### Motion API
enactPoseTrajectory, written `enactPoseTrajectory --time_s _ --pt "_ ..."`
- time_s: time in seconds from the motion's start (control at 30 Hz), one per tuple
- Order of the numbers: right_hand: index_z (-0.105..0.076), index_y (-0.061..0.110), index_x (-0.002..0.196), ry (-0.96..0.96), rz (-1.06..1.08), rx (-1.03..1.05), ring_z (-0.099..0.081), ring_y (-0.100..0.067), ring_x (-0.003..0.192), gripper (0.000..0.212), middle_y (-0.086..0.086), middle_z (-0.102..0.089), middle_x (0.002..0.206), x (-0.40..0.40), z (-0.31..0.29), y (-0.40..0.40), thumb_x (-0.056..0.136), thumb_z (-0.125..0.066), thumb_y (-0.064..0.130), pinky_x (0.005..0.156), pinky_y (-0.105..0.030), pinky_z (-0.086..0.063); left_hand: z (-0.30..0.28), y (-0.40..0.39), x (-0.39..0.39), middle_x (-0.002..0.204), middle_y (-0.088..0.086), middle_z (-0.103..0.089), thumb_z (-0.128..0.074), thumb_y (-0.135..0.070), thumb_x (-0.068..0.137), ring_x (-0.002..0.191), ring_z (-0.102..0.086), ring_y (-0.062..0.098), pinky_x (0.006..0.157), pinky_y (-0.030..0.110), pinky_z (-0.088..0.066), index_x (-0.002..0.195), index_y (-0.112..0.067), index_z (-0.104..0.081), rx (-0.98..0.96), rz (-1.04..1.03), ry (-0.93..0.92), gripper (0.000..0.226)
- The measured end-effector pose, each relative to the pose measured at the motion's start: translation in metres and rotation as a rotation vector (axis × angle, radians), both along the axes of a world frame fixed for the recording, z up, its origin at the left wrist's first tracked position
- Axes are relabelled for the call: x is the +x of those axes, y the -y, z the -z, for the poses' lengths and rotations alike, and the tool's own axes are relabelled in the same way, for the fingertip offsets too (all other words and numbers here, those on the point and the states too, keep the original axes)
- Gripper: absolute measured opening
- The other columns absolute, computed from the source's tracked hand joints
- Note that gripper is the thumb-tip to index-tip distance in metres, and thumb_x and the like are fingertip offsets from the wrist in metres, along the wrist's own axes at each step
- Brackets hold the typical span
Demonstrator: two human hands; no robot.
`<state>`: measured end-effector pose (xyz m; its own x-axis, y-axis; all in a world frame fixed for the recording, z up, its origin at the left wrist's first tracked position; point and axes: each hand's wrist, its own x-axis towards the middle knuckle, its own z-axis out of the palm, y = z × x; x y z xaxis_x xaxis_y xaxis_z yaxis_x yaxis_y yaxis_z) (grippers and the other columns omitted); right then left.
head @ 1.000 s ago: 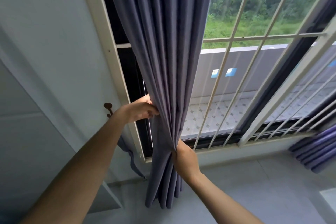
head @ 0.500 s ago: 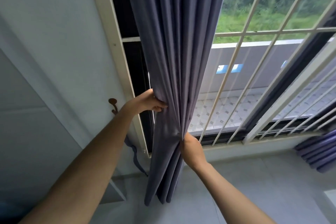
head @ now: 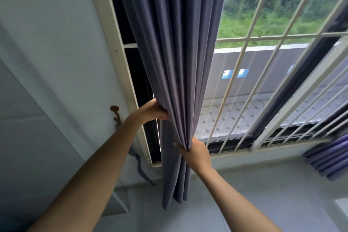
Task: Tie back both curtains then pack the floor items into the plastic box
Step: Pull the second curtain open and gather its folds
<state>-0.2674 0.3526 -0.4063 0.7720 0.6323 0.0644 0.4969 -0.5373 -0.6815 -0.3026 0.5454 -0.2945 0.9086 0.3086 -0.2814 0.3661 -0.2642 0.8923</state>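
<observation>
A grey-purple left curtain [head: 175, 52] hangs in bunched folds at the left side of the window. My left hand [head: 152, 112] grips its left edge, fingers tucked behind the folds. Lower down, my right hand [head: 195, 151] pinches the gathered pleats from the right. A matching tie-back strap [head: 140, 165] dangles from a bronze wall hook [head: 115, 113] left of the window frame, partly hidden by my left arm. The bottom of the right curtain [head: 329, 158] shows at the far right edge. No plastic box or floor items are in view.
White window bars [head: 239, 73] run across the glass behind the curtain. A pale wall and a cabinet edge [head: 116, 207] stand at the left. Light floor tiles [head: 263, 194] spread below the sill.
Both hands have kept hold of the curtain and drawn its folds tighter together. My view has moved closer to the window and shifted slightly right.
</observation>
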Motion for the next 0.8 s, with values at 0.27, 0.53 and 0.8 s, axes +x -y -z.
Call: enactPoseTrajectory --time_s 0.27,0.53,0.8 --pt "-0.059 0.011 0.112 0.187 0.126 -0.121 -0.061 -0.044 0.078 0.024 -0.018 -0.068 0.083 0.005 0.012 0.013 0.092 -0.047 0.005 0.056 -0.034 -0.029 0.027 0.004 -0.023 0.106 0.015 -0.07 -0.058 -0.001 0.09 0.099 -0.069 0.028 0.086 0.029 -0.057 0.112 -0.004 -0.06 -0.359 -0.138 0.154 0.023" --pt "-0.052 0.011 0.116 0.276 0.035 -0.258 -0.063 -0.038 0.073 0.037 -0.009 -0.068 0.082 -0.004 0.023 0.004 0.083 -0.043 -0.006 0.052 -0.033 -0.035 0.039 0.014 -0.043 0.076 -0.001 -0.056 -0.067 -0.026 0.087 0.065 -0.056 0.009 0.062 0.011 -0.038 0.077 -0.006 -0.066 0.496 -0.363 0.31 0.023" --pt "-0.057 0.017 0.061 0.398 -0.001 -0.473 -0.056 -0.028 0.045 0.033 -0.003 -0.057 0.048 -0.02 0.03 0.01 0.043 -0.085 0.016 0.051 -0.031 -0.043 0.064 0.04 -0.059 0.049 0.0 -0.048 -0.072 -0.024 0.079 0.041 -0.033 0.002 0.048 0.004 -0.022 0.062 -0.004 -0.056 0.812 -0.55 0.484 0.03"
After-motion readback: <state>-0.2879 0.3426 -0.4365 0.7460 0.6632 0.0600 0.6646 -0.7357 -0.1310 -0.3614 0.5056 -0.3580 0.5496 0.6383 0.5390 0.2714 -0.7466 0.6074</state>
